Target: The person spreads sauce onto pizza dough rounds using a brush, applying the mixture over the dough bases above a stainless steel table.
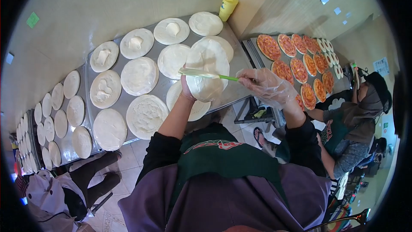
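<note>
Right now, through the head camera, I have the left hand (187, 87) curled at the near-left edge of a whitish disc (209, 56), most of its fingers hidden from me. The disc is raised over the right part of the metal worktop (240, 62), in front of other dough rounds. The right hand (262, 83), in a clear glove, pinches the end of a green-handled spatula (228, 77) between thumb and fingers. Its pale blade runs leftward across the middle of the disc; how firmly it presses there, I can't tell.

Around them I see dough rounds (139, 76) in rows, several bearing white dollops (173, 29). A yellow cup (228, 8) stands at the far right corner. To the right, sauced rounds (299, 69) cover a tray (254, 50), near a co-worker (362, 116) in a dark cap. Another person (53, 195) is at lower left.
</note>
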The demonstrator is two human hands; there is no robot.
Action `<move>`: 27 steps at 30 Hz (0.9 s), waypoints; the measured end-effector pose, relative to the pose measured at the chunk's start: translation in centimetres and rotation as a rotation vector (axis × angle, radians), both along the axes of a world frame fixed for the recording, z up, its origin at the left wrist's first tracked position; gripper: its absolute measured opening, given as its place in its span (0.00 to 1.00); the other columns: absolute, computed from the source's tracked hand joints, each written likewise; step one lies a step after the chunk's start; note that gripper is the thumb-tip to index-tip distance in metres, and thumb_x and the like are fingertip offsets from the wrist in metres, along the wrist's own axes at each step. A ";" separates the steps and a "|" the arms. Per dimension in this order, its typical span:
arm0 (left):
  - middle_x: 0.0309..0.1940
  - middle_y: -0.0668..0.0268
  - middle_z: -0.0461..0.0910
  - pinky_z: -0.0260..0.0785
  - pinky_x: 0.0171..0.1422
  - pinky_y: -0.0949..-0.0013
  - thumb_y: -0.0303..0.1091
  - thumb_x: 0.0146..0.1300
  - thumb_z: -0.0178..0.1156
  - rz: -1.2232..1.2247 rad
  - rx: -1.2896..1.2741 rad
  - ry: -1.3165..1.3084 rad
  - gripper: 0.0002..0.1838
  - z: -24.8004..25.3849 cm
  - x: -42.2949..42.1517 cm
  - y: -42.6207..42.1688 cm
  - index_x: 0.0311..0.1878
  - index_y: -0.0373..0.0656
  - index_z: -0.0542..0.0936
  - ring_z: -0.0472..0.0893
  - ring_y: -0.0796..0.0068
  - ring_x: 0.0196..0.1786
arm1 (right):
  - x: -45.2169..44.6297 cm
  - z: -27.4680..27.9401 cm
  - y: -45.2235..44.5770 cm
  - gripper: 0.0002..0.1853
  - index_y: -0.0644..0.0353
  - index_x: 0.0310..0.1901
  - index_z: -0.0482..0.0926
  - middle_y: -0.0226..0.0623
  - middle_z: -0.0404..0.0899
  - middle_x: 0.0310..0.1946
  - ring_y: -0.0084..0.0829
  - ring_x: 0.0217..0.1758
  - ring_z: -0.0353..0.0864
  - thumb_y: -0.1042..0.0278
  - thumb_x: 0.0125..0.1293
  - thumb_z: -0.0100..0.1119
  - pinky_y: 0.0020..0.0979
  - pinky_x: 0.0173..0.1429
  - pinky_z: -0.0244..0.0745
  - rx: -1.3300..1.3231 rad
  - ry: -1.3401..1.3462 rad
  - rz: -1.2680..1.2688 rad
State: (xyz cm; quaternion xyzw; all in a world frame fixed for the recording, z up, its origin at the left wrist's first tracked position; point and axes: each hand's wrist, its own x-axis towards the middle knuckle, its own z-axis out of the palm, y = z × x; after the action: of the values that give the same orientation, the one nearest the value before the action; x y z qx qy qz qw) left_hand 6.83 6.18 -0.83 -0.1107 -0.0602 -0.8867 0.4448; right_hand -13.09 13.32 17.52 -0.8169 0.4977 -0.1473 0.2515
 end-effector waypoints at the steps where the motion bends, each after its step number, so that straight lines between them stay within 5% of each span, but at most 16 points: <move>1: 0.64 0.52 0.65 0.63 0.65 0.47 0.56 0.67 0.36 0.021 -0.038 0.022 0.34 0.0 0.0 0.3 0.68 0.41 0.60 0.69 0.51 0.63 | 0.0 0.0 0.3 0.10 0.61 0.41 0.74 0.37 0.66 0.19 0.29 0.21 0.66 0.64 0.69 0.49 0.32 0.27 0.62 0.009 -0.005 -0.021; 9: 0.66 0.55 0.63 0.59 0.68 0.45 0.61 0.65 0.36 0.043 0.115 -0.005 0.37 0.7 -0.8 0.1 0.69 0.46 0.59 0.68 0.49 0.64 | -1.6 -4.4 0.1 0.11 0.62 0.41 0.75 0.40 0.67 0.19 0.34 0.21 0.67 0.62 0.69 0.49 0.34 0.28 0.64 -0.025 -0.019 -0.406; 11: 0.67 0.55 0.62 0.59 0.68 0.44 0.61 0.64 0.37 0.042 0.100 -0.055 0.37 -0.7 -1.1 -0.6 0.69 0.46 0.59 0.68 0.49 0.64 | -1.9 -7.3 0.0 0.07 0.59 0.40 0.73 0.48 0.70 0.19 0.47 0.21 0.71 0.66 0.67 0.50 0.40 0.28 0.66 -0.105 0.039 -0.319; 17: 0.66 0.53 0.63 0.61 0.66 0.43 0.64 0.63 0.40 -0.170 0.118 -0.036 0.39 -3.5 -0.9 -1.5 0.70 0.45 0.57 0.68 0.50 0.64 | -0.3 -7.3 1.2 0.07 0.62 0.42 0.75 0.48 0.71 0.22 0.47 0.24 0.72 0.70 0.66 0.53 0.39 0.30 0.66 -0.052 -0.151 -0.014; 20: 0.67 0.54 0.61 0.60 0.67 0.44 0.64 0.63 0.39 0.318 -0.148 -0.693 0.40 -1.9 -1.5 -1.3 0.71 0.46 0.55 0.67 0.51 0.65 | -0.5 -6.4 1.4 0.07 0.61 0.42 0.75 0.48 0.72 0.22 0.47 0.25 0.73 0.68 0.66 0.53 0.39 0.31 0.67 0.012 -0.150 0.041; 21: 0.67 0.54 0.61 0.60 0.67 0.44 0.64 0.63 0.39 0.322 -0.153 -0.697 0.40 -1.9 -1.2 -1.6 0.71 0.46 0.55 0.67 0.51 0.65 | -0.7 -6.1 1.4 0.08 0.60 0.42 0.75 0.48 0.72 0.22 0.47 0.25 0.74 0.68 0.66 0.52 0.40 0.32 0.68 0.053 -0.140 0.016; 23: 0.67 0.56 0.61 0.58 0.69 0.45 0.63 0.64 0.39 0.186 0.046 -0.010 0.39 -1.2 -0.4 -2.1 0.70 0.47 0.56 0.65 0.53 0.67 | -1.0 -5.7 1.4 0.08 0.61 0.43 0.75 0.46 0.71 0.21 0.43 0.24 0.73 0.67 0.66 0.51 0.38 0.31 0.68 0.061 -0.187 -0.099; 25: 0.67 0.57 0.61 0.57 0.70 0.46 0.63 0.64 0.39 0.321 0.035 -0.104 0.38 0.1 -0.1 -2.0 0.70 0.47 0.57 0.64 0.53 0.67 | -1.3 -6.1 1.3 0.09 0.62 0.44 0.74 0.38 0.68 0.20 0.29 0.23 0.69 0.67 0.68 0.49 0.31 0.31 0.66 0.067 -0.310 -0.283; 27: 0.67 0.58 0.61 0.56 0.70 0.47 0.63 0.64 0.39 0.457 0.025 -0.193 0.38 1.6 0.0 -1.6 0.70 0.48 0.57 0.63 0.54 0.68 | -1.7 -7.2 0.7 0.10 0.62 0.44 0.74 0.36 0.68 0.21 0.26 0.24 0.68 0.67 0.69 0.48 0.30 0.30 0.66 0.008 -0.355 -0.364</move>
State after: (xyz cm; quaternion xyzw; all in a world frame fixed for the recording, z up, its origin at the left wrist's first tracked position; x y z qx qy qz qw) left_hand 6.81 4.58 0.82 -0.0035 -0.1148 -0.7703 0.6272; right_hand -14.79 14.02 10.31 -0.6743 0.5851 -0.3292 0.3076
